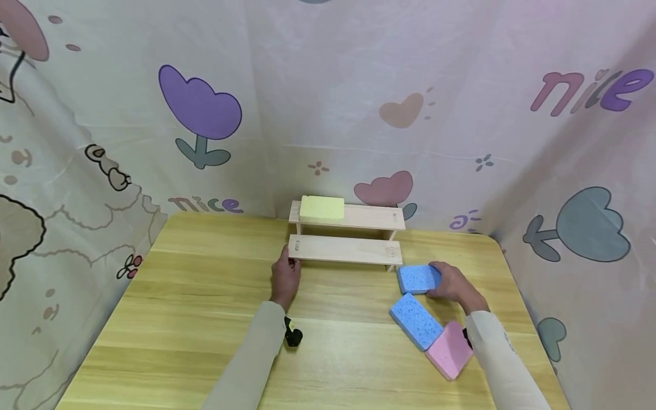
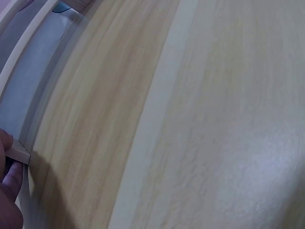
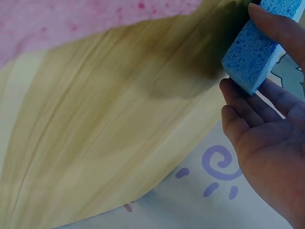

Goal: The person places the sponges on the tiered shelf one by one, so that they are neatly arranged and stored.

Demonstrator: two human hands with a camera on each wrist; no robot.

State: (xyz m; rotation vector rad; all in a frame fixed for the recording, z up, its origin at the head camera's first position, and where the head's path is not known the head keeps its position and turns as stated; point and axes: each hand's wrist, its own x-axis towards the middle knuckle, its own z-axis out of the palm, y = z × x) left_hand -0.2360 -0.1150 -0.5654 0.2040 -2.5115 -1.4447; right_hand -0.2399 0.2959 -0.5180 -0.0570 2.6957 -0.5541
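Observation:
A small two-tier wooden rack (image 1: 353, 250) stands at the back of the table, with a yellow sponge (image 1: 322, 209) on the left of its upper tier. My left hand (image 1: 285, 279) grips the left end of the lower tier; in the left wrist view its fingers (image 2: 13, 179) curl at the corner of a wooden leg (image 2: 18, 152). Between thumb and fingers, my right hand (image 1: 451, 283) pinches a blue sponge (image 1: 417, 279) by its right end, just off the rack's right front corner. The same sponge (image 3: 252, 50) shows in the right wrist view.
A second blue sponge (image 1: 415, 321) lies slantwise on the table in front of the held one. Touching its lower end is a pink sponge (image 1: 449, 350), partly under the right wrist. A printed curtain (image 1: 307, 114) hangs behind the wooden table (image 1: 205, 319) and along its sides.

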